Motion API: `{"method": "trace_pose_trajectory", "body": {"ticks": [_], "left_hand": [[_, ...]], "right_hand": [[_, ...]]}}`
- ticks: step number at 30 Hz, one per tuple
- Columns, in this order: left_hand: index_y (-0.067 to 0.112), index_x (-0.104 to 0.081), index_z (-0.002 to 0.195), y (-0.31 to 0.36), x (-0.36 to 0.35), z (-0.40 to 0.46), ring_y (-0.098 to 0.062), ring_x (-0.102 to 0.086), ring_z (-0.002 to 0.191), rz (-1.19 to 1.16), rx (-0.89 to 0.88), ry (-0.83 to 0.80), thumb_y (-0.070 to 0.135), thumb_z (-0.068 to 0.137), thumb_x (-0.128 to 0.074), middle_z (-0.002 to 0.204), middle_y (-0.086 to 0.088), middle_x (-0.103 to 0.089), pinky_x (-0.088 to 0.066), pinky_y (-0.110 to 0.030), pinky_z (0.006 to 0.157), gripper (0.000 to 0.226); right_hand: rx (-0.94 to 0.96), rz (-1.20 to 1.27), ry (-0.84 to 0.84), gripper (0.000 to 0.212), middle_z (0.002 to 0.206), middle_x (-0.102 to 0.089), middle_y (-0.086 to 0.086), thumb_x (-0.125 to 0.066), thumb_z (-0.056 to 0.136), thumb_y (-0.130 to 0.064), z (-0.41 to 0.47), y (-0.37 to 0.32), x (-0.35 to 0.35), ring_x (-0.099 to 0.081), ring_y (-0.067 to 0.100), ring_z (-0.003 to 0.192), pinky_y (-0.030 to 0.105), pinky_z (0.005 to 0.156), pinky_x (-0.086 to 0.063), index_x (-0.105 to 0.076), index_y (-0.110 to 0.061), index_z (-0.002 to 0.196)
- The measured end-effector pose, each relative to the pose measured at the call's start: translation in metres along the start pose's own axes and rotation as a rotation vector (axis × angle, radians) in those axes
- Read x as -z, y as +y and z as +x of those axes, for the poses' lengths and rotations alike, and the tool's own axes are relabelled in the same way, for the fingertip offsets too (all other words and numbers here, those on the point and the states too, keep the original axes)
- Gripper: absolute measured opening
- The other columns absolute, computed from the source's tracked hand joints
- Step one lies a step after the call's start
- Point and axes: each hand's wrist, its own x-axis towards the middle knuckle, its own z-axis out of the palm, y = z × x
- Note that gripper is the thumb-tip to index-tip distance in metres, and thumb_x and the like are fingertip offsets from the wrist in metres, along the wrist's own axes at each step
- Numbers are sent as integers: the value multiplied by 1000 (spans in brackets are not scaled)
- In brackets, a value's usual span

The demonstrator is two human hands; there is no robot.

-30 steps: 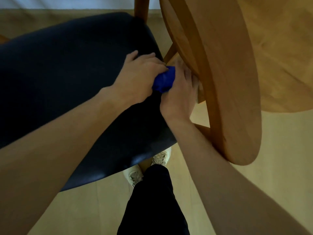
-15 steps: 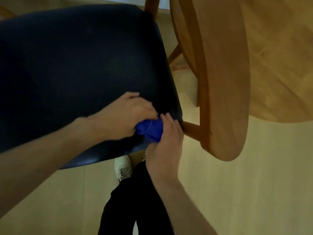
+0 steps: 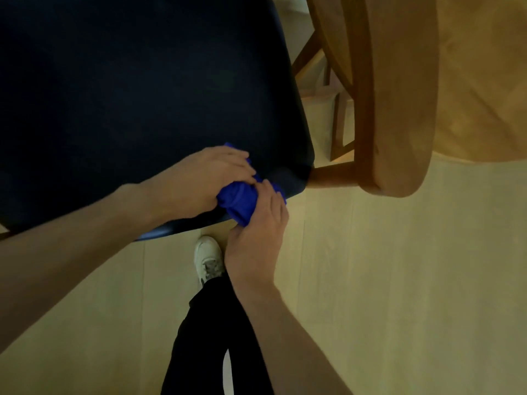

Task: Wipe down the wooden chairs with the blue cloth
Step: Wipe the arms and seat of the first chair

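A bunched blue cloth (image 3: 239,199) sits at the near right corner of the chair's dark padded seat (image 3: 128,95). My left hand (image 3: 208,178) lies over the cloth from the left, fingers curled onto it. My right hand (image 3: 256,235) grips the cloth from the near side, at the seat's edge. The chair's curved wooden backrest (image 3: 399,109) rises on the right, joined to the seat by a wooden rail (image 3: 330,175). Most of the cloth is hidden between my hands.
Pale wooden floor (image 3: 399,280) surrounds the chair. My black trouser leg (image 3: 211,337) and a white shoe (image 3: 206,259) stand just below the seat's near edge. Wooden struts of the chair (image 3: 339,121) show between seat and backrest.
Both hands with the cloth have slid along the seat's right side to its near right corner. The view has dropped closer to the seat.
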Motion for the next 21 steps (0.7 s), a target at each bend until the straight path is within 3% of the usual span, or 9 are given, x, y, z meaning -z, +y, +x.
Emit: {"method": "trace_pose_trajectory", "body": {"ticks": [3, 5, 8, 11, 14, 18, 21], "left_hand": [[14, -54, 136, 0, 1, -16, -19, -36, 139, -13, 14, -3, -7, 77, -66, 141, -3, -52, -17, -23, 113, 63], [12, -51, 138, 8, 3, -7, -23, -43, 133, -22, 4, 101, -5, 79, -66, 141, -6, -52, -26, -28, 111, 63], [13, -43, 143, 22, -3, 34, -24, -36, 138, 8, -3, 189, -2, 80, -67, 147, -7, -44, -27, -35, 115, 69], [16, -40, 144, 24, -11, 56, -24, -22, 145, 129, -10, 122, 3, 83, -66, 154, -7, -33, -16, -35, 120, 67], [14, -50, 137, 8, -17, 29, -24, -31, 141, 152, -45, 157, 4, 83, -68, 148, -8, -43, -15, -31, 118, 59], [15, -52, 137, -7, -18, -36, -20, -31, 141, 209, -35, 33, 6, 74, -78, 147, -5, -45, -17, -32, 116, 68], [26, -34, 147, -18, -17, -70, -3, -3, 143, 261, 35, -161, 15, 82, -72, 157, 7, -25, -1, -23, 117, 76]], "right_hand": [[57, -7, -70, 73, 152, -40, -3, -61, 81, 10, 3, 6, 17, -28, 17, 143, 35, 120, -24, -42, -18, 146], [82, -47, -26, 74, 151, -41, -4, -62, 81, 10, 16, 9, 33, -31, 17, 142, 38, 118, -29, -43, -20, 146], [73, -58, 85, 75, 151, -42, -2, -62, 82, 11, 38, 19, 51, -36, 17, 140, 32, 116, -30, -41, -20, 146], [1, -87, 70, 74, 151, -41, 0, -61, 86, 7, 36, 23, 40, -38, 19, 137, 33, 115, -34, -35, -20, 149], [-51, -52, 85, 74, 149, -42, 1, -61, 84, 5, 10, 15, 8, -41, 21, 132, 36, 112, -37, -36, -19, 149], [-88, 60, -85, 73, 150, -40, -7, -62, 88, -3, -39, 3, -30, -38, 15, 134, 33, 112, -36, -32, -24, 150], [-54, 103, -233, 70, 144, -44, -9, -66, 89, -10, -59, -2, -35, -43, 10, 128, 28, 109, -38, -34, -27, 149]]}}
